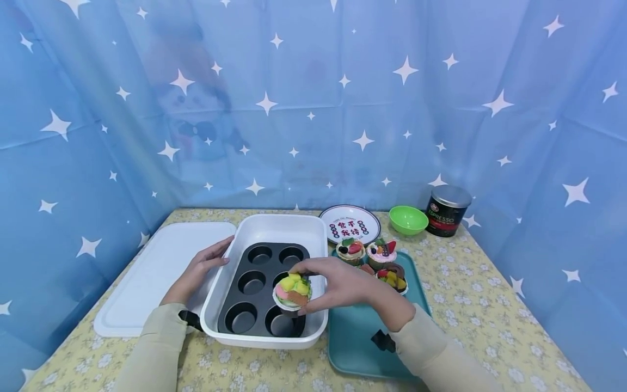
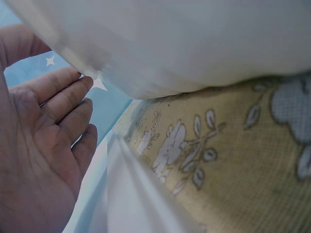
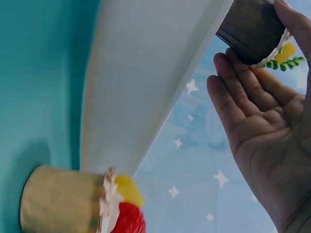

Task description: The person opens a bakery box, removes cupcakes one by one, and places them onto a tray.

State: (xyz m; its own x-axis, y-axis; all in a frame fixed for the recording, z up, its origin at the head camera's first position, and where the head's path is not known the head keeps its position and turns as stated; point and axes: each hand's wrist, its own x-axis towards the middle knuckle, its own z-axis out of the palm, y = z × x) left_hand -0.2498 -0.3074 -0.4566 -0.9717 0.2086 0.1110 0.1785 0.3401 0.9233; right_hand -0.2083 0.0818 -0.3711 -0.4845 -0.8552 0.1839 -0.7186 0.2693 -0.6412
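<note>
My right hand [image 1: 343, 283] pinches a toy cupcake [image 1: 292, 292] between thumb and fingers, its yellow and pink topping tilted toward the head camera. In the right wrist view the cupcake's dark brown cup [image 3: 255, 31] shows near the fingertips. It hangs over the front right of a dark muffin tin [image 1: 259, 302] with round cups. The tin lies inside a deep white bin [image 1: 264, 342]. At the bin's left wall is my left hand [image 1: 203, 267], fingers fairly straight against the rim; the left wrist view shows its palm [image 2: 43, 145] facing the wall.
Right of the bin, a teal tray [image 1: 362, 345] carries several fruit-topped cupcakes [image 1: 382, 251] at its far end. Behind them are a white plate [image 1: 360, 215], a green bowl [image 1: 409, 220] and a black espresso can [image 1: 443, 215]. A flat white lid [image 1: 157, 277] lies on the left.
</note>
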